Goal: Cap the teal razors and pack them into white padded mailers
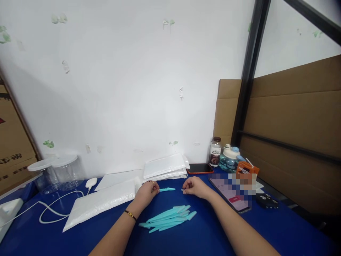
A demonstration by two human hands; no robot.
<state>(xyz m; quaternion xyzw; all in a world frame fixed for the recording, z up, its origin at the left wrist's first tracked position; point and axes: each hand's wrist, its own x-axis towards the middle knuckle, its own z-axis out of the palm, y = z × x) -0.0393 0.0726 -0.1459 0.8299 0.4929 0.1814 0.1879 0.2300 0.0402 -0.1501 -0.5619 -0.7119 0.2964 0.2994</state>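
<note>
My left hand (147, 195) pinches the end of a slim turquoise eyebrow razor (167, 189), which points right, toward my other hand. Between the closed fingertips of my right hand (196, 187) a small translucent piece (182, 190), which looks like a blade cap, just shows. A gap separates it from the razor's tip. Closer to me, a loose pile of similar turquoise razors (166, 219) lies on the blue tabletop (170, 245), their ends pointing mostly left and right.
White padded mailers (165, 167) are stacked against the wall, with another mailer (101, 202) at left. Clear jars (65, 172) and a white cable (53, 213) lie farther left. To the right are phones (201, 168), a brown-capped bottle (215, 153), a water bottle (229, 160) and an orange carton (246, 170).
</note>
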